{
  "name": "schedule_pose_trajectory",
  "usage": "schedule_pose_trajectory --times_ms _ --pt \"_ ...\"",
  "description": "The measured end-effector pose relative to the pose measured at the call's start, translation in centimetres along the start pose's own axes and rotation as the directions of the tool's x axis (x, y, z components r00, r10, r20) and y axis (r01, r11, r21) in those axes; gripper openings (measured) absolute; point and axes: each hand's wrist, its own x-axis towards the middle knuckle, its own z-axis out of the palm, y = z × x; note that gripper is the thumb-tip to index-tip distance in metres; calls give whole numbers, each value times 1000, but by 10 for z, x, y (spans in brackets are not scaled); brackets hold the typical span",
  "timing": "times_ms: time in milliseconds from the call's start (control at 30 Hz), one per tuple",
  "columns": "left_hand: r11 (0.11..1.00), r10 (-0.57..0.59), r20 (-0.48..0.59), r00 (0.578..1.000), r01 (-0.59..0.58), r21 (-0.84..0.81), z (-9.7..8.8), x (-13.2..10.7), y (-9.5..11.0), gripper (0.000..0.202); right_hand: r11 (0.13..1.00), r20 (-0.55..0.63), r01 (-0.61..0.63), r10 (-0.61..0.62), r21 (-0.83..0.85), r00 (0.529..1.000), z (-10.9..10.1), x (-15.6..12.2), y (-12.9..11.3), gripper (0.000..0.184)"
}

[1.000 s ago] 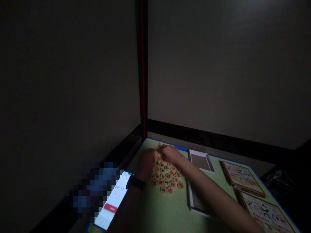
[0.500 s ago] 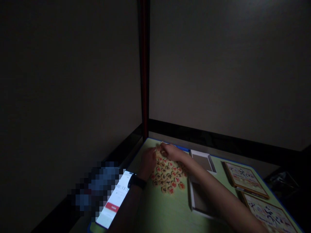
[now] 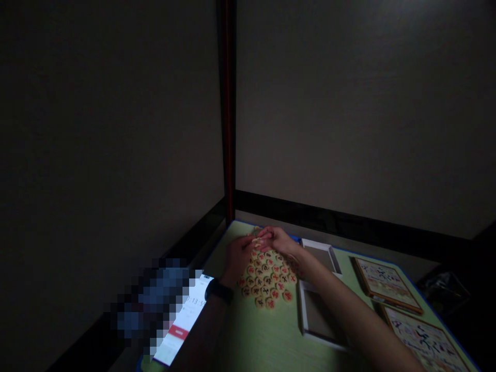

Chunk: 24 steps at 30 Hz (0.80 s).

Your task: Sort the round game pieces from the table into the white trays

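A cluster of several round pale wooden game pieces (image 3: 267, 281) with red and black characters lies on a green mat (image 3: 263, 336). My left hand (image 3: 237, 261), with a dark watch on its wrist, rests at the cluster's left far edge, fingers curled onto a piece. Reaching across from the right, my right hand (image 3: 277, 241) pinches pieces at the far end of the cluster. Both sets of fingertips meet there. The dim light hides what exactly each finger holds.
A lit phone (image 3: 182, 325) showing a timer lies at the mat's left edge. A shallow white box tray (image 3: 315, 320) and its second half (image 3: 320, 256) sit right of the pieces. Two framed printed boards (image 3: 385, 284) lie at the far right. Dark walls stand close behind.
My hands have stayed at the far end of the cluster; the right hand has shifted slightly and its fingers have drawn closer to the left hand's.
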Motion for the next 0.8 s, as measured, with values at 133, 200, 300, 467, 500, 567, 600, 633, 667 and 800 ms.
schedule_pose_trajectory --times_ms 133,200,300,467,500,567,600,633,667,800 --pt "999 -27 -60 998 24 -38 0 2 -4 20 988 -39 -60 55 -142 998 -4 0 2 17" --pt "999 -38 -67 997 36 -37 -1 2 -5 20 970 -57 -81 69 -230 996 -4 -1 2 20" --pt "998 -42 -70 997 39 -48 -2 2 -4 19 936 -64 -92 74 -341 995 0 -2 2 24" --pt "998 -57 -76 995 54 -39 -4 1 -2 19 913 -48 -86 73 -400 996 8 -2 4 25" --pt "998 -61 -76 995 59 -29 -4 1 -2 19 915 -45 -81 69 -395 997 7 -2 4 24" --pt "998 -69 -65 995 68 -13 -3 1 -2 19 928 -50 -70 55 -366 997 3 -2 3 22" --pt "997 -73 -60 995 73 -13 -3 1 -2 19 938 -55 -61 45 -341 997 1 -2 2 22" --pt "997 -77 -57 995 76 -19 -2 1 -2 19 950 -59 -50 33 -308 998 -2 -1 1 22" --pt "996 -81 -56 995 79 -35 -1 1 -2 18 962 -56 -34 20 -269 998 -4 -1 -1 23" --pt "981 -87 -55 995 76 -178 2 2 -2 18 993 18 35 -33 -117 999 -9 0 -8 26"
